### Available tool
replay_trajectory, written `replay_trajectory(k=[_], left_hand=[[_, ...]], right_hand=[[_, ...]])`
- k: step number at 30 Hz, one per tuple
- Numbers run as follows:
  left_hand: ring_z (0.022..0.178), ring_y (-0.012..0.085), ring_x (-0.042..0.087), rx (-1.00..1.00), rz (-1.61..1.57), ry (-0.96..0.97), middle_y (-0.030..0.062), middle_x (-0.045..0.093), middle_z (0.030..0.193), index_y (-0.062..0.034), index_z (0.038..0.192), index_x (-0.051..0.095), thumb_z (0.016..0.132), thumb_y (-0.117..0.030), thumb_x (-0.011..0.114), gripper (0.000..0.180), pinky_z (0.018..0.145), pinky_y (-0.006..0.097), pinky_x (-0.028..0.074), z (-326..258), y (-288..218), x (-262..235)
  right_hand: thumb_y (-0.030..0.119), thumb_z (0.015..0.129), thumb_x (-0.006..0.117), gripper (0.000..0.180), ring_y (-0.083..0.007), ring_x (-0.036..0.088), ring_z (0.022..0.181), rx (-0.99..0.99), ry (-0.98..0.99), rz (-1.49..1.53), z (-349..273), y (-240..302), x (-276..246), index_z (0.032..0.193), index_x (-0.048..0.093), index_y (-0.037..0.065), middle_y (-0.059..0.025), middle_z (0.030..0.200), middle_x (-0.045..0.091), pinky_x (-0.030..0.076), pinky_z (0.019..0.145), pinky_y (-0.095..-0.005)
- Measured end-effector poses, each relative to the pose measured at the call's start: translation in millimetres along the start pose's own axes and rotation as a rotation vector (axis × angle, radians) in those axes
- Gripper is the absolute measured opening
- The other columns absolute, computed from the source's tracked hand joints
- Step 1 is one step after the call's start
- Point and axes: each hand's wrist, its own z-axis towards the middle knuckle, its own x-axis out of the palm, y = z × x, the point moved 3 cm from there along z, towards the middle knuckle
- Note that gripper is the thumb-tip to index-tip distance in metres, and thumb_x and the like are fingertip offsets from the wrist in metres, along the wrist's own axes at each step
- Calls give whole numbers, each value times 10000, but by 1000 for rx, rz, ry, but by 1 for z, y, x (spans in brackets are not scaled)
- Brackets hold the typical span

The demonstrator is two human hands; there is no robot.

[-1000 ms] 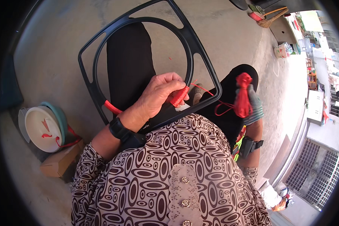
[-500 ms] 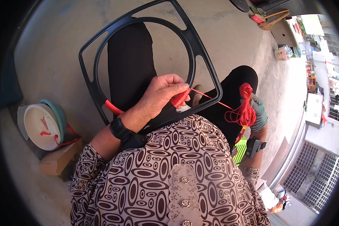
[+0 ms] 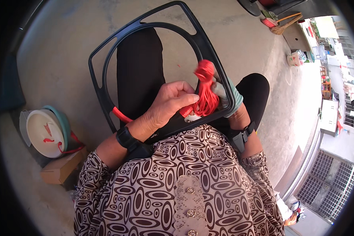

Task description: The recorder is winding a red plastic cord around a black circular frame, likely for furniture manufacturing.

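Observation:
A black frame [image 3: 203, 46], square outside with a ring inside, rests across my lap. Red cord is wound tightly round its ring at the left, and another red winding [image 3: 186, 111] lies under my left hand. My bare left hand [image 3: 170, 100] pinches at the ring beside that winding, thumb pressed against the fingers. My right hand [image 3: 223, 93], in a pale green glove, grips a red cord bundle [image 3: 207, 94] inside the frame's right side, close to my left fingertips. The bundle's top is blurred, and it hides part of the ring. My right fingers are partly hidden behind it.
At the left, a cream basin [image 3: 46, 133] sits inside a teal one, beside a cardboard box [image 3: 63, 167]. A straw broom [image 3: 281, 27] and a red brush lie at the far right on the concrete floor. A patterned bucket [image 3: 295, 59] stands near the doorway.
My right hand has brought the cord bundle leftward from beside my right knee to inside the frame, near my left hand. The frame has shifted slightly right. My left hand stays at the winding.

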Motion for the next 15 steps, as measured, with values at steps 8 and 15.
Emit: replay_trajectory(k=[8, 15], left_hand=[[784, 51, 601, -29, -145, -85, 21, 666, 868, 30, 964, 657, 998, -277, 493, 349, 716, 232, 487, 4, 4, -3], [734, 181, 662, -261, -257, -40, 133, 679, 853, 32, 989, 639, 990, -280, 427, 378, 700, 284, 532, 0, 10, -4]], right_hand=[[344, 894, 656, 445, -186, 628, 1011, -147, 103, -287, 14, -27, 6, 1214, 571, 47, -101, 1120, 640, 517, 891, -340], [443, 929, 568, 428, -234, 642, 873, 54, -312, 525, 20, -26, -6, 1130, 575, 65, -99, 1010, 649, 543, 798, -411]])
